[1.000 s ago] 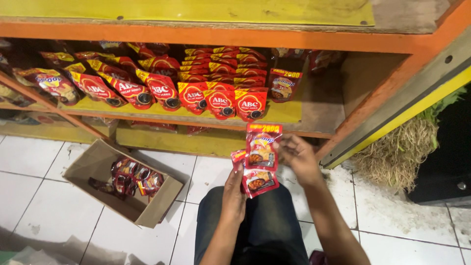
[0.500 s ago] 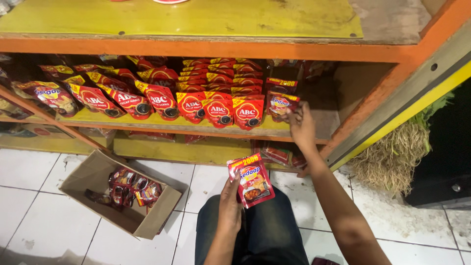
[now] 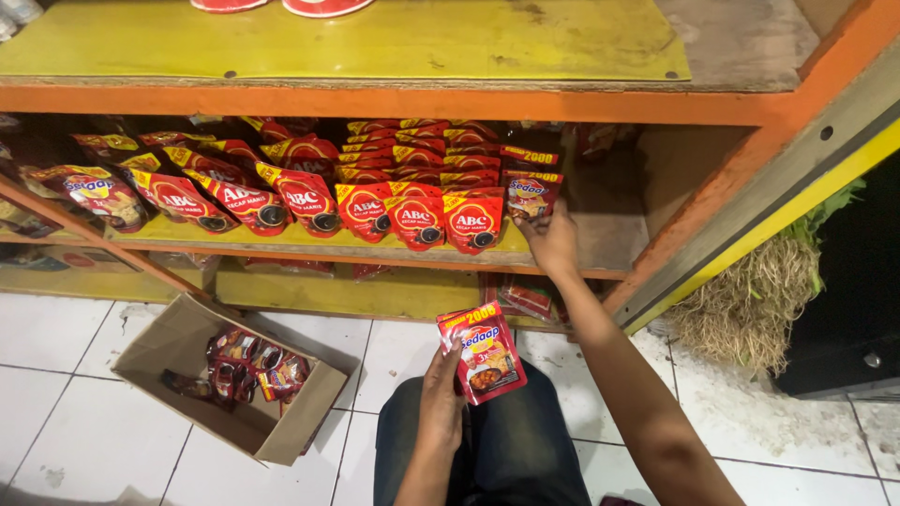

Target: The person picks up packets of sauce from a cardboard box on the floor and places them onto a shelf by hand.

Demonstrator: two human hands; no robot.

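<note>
My left hand (image 3: 441,398) holds a small stack of red sauce pouches (image 3: 483,351) above my lap. My right hand (image 3: 553,242) reaches to the shelf and grips a red pouch (image 3: 531,192) standing at the right end of the row. To its left, rows of red and yellow sauce pouches (image 3: 394,201) stand on the yellow shelf board (image 3: 281,239).
An open cardboard box (image 3: 159,342) with several more pouches lies on the white tiled floor at the left. An orange and yellow shelf frame (image 3: 750,225) slants down at the right. Dry grass-like bundle (image 3: 750,305) sits by the frame. More packets lie on the lower shelf (image 3: 530,298).
My right hand took a pouch from the stack, rose to the shelf and now sets it at the row's right end. My left hand's stack dropped a little lower.
</note>
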